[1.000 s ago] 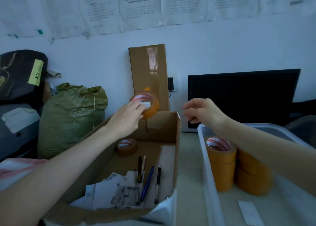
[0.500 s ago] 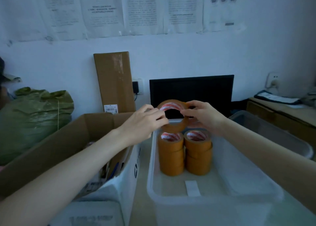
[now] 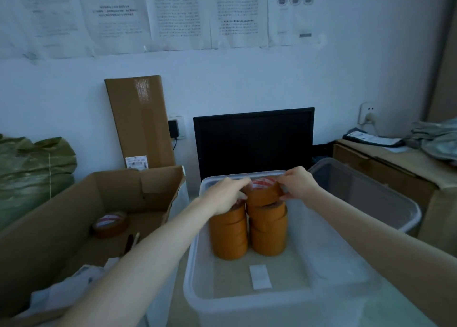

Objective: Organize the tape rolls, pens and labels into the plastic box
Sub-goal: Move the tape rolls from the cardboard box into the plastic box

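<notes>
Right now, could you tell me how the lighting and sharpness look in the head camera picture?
Head view: dim, bluish light, no strong glare apart from a dull sheen on the leaning cardboard box; wall papers are too soft to read; both hands, left hand and right hand, are slightly smeared around the top tape roll; the wide angle bows the edges.

left stack [image 3: 228, 230] top: under left hand [image 3: 226, 195] | wall papers [image 3: 178, 15]: text unreadable

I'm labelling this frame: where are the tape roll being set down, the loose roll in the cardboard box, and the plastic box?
held tape roll [image 3: 263, 195], head view, orange side wall.
loose tape roll [image 3: 110, 224], head view, top face.
plastic box [image 3: 259, 303], head view, near rim.
</notes>
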`<control>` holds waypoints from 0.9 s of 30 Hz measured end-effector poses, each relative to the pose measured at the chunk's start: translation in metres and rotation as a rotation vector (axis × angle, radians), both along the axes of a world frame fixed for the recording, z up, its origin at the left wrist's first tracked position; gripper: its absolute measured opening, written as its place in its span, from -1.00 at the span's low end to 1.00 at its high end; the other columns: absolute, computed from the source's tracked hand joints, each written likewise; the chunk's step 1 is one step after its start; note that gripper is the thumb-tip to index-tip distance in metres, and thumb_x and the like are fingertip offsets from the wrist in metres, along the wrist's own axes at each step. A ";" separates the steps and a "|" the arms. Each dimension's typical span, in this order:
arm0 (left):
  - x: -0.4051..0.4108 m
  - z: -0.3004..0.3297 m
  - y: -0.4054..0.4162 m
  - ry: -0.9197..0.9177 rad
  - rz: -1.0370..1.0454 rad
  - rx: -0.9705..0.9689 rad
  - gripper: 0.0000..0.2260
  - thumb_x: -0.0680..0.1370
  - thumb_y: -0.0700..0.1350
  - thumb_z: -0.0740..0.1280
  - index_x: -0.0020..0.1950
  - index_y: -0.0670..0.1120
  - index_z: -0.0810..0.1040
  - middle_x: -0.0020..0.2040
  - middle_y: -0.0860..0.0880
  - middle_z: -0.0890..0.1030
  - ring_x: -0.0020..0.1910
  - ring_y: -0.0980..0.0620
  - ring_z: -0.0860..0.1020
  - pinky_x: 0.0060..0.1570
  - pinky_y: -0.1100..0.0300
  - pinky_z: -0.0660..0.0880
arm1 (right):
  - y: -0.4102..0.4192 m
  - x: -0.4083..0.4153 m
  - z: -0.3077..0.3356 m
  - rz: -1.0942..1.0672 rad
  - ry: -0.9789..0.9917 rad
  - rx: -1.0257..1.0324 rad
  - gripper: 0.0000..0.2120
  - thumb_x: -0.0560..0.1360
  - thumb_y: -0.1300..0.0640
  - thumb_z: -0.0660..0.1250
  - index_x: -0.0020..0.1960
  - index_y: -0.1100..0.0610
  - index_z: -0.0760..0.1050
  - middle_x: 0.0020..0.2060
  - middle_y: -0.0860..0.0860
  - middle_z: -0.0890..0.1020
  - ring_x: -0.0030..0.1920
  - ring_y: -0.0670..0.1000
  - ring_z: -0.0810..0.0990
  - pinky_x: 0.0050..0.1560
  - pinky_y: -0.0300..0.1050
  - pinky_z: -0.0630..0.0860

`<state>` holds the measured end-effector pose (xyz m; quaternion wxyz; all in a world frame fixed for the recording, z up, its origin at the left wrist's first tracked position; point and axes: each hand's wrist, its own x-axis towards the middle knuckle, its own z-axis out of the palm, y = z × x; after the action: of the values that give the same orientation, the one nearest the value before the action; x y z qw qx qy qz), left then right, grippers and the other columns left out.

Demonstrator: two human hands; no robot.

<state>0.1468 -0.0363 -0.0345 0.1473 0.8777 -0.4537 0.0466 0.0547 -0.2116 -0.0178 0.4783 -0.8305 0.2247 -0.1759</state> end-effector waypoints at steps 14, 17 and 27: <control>-0.027 0.028 0.028 -0.014 -0.141 0.019 -0.88 0.62 -0.01 0.21 0.14 0.15 0.41 0.07 0.08 0.44 0.02 0.11 0.45 -0.03 0.13 0.51 | 0.003 -0.022 0.007 0.140 0.028 0.230 -0.80 0.48 0.12 0.41 0.05 0.15 0.47 -0.06 0.08 0.58 -0.03 0.05 0.62 -0.05 -0.03 0.63; -0.039 0.035 0.046 -0.070 -0.202 0.159 -0.90 0.61 -0.01 0.25 0.06 0.19 0.38 -0.02 0.09 0.42 -0.05 0.13 0.45 -0.07 0.10 0.51 | 0.012 -0.033 0.005 0.278 0.180 0.287 -0.67 0.46 0.18 0.43 0.19 0.20 0.49 0.07 0.11 0.59 0.08 0.09 0.61 0.00 0.00 0.63; -0.044 0.022 0.063 0.022 -0.143 0.235 -0.79 0.48 0.08 0.41 0.08 0.08 0.56 0.11 0.05 0.40 0.14 0.07 0.36 0.12 0.13 0.44 | 0.040 -0.030 -0.010 0.239 0.291 0.176 -0.64 0.43 0.23 0.45 0.19 0.27 0.50 -0.04 0.14 0.62 -0.09 0.11 0.68 -0.14 -0.04 0.66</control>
<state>0.1032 0.0265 -0.0127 0.0515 0.8547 -0.5159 -0.0273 0.0248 -0.1721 -0.0282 0.5290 -0.8229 0.2058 0.0244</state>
